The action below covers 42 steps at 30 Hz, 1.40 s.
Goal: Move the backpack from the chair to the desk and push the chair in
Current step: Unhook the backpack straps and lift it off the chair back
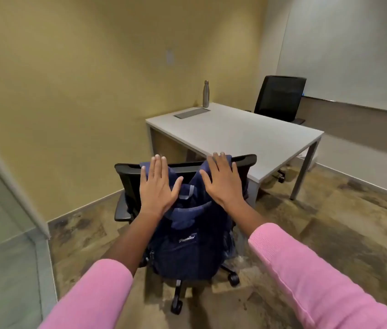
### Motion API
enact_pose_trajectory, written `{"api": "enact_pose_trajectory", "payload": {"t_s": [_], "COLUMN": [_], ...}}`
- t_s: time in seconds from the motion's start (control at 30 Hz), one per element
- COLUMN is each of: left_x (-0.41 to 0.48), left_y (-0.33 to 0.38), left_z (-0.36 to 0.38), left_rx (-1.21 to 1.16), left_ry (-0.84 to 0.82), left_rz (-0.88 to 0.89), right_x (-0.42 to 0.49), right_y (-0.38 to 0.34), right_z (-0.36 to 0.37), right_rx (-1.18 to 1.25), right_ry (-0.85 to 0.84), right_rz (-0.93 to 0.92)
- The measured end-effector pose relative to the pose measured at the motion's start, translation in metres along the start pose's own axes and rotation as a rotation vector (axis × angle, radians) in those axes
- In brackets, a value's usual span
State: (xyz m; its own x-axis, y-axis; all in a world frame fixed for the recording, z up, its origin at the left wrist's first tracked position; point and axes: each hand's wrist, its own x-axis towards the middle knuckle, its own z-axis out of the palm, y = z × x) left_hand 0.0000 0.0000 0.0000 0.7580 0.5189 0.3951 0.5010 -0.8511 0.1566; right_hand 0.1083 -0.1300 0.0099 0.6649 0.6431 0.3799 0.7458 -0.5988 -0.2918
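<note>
A dark blue backpack (188,243) stands upright on a black wheeled office chair (128,181), its shoulder straps draped over the chair's backrest. The chair stands a short way in front of a white desk (247,136), with its back towards the desk. My left hand (158,186) is spread flat, fingers apart, over the backpack's left strap. My right hand (222,181) is spread the same way over the right strap. Neither hand grips anything. Both arms wear pink sleeves.
On the desk's far corner stand a steel bottle (206,94) and a grey cable flap (191,113). A second black chair (279,98) sits behind the desk. A yellow wall runs on the left, with a glass partition (0,233) near me.
</note>
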Motion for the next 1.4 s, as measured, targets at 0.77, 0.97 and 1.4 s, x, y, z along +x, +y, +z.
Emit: {"api": "enact_pose_trajectory", "payload": {"t_s": [0.77, 0.97, 1.4], "left_x": [-0.003, 0.016, 0.08], "left_y": [0.037, 0.079, 0.153], "left_z": [0.019, 0.028, 0.039], "left_rx": [-0.101, -0.066, 0.126], "left_ry": [0.019, -0.069, -0.106], "left_rz": [0.114, 0.127, -0.198], "right_x": [-0.008, 0.006, 0.04], "right_y": [0.014, 0.051, 0.15], "right_z": [0.014, 0.002, -0.019], "right_rx": [0.009, -0.006, 0.021], "right_ry": [0.013, -0.051, -0.199], "right_rz": [0.034, 0.009, -0.101]}}
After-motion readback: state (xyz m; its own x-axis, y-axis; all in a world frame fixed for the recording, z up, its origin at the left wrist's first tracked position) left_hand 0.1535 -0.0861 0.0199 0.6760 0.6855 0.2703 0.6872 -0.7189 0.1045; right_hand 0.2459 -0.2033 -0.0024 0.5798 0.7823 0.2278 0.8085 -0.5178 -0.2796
